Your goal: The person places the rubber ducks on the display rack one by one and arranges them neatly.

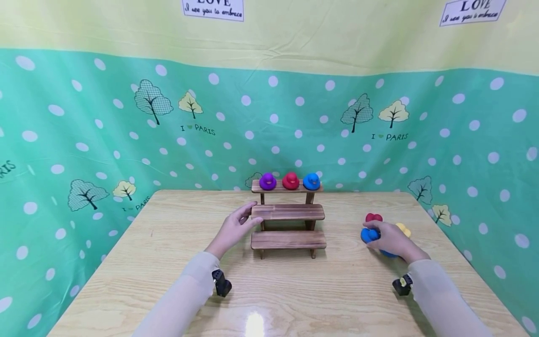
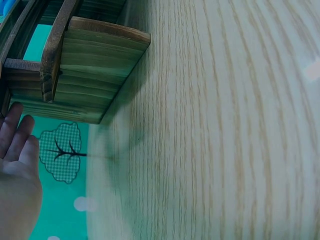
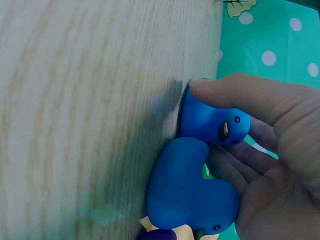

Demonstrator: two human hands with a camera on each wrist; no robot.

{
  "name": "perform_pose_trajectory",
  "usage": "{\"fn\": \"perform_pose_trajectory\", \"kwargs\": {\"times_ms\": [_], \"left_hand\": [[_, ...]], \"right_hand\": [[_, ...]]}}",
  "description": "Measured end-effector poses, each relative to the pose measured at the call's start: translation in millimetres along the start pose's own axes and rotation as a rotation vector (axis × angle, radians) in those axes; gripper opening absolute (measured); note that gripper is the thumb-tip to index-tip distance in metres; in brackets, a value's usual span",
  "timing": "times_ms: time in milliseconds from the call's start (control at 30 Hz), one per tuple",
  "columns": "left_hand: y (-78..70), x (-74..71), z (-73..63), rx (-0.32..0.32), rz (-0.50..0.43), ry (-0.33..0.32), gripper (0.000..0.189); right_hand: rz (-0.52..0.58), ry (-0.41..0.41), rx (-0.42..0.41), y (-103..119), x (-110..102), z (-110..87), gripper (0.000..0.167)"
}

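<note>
Both hands (image 1: 229, 229) (image 1: 393, 239), pale table (image 1: 294, 290), dotted cloth (image 1: 269, 112): left loose, right seemingly around blue duck (image 3: 206, 120)

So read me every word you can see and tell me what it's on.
"LOVE": both white labels on the cloth backdrop; the left one's top is cut off.
"I see you to embrace": left label; blurrier on the right one.
"I PARIS", heart between: three times on the cloth.
"RIS", cut-off fragment: cloth, far left.
Wrist cameras: any marking too small to read.
</note>
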State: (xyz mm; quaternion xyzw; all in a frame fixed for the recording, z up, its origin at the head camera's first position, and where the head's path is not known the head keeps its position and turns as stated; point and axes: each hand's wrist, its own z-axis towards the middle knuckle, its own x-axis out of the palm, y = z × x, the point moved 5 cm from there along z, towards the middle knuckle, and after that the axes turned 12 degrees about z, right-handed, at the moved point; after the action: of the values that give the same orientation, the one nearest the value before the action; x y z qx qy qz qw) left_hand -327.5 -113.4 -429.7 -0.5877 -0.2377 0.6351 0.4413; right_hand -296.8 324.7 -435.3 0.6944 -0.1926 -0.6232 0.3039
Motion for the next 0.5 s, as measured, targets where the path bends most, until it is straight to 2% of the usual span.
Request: {"fn": "perform_pose_trajectory", "kwargs": {"times_ms": [167, 500], "left_hand": [[0.1, 0.3, 0.1, 0.0, -0.004, 0.005, 0.067], [-0.5, 0.5, -0.1, -0.001, -0.016, 0.003, 0.065]], "right_hand": [[-0.037, 0.014, 0.021, -0.5, -0.7, -0.7, 0.062], [-0.038, 0.02, 0.021, 2.4, -1.3, -1.5, 0.062]]}}
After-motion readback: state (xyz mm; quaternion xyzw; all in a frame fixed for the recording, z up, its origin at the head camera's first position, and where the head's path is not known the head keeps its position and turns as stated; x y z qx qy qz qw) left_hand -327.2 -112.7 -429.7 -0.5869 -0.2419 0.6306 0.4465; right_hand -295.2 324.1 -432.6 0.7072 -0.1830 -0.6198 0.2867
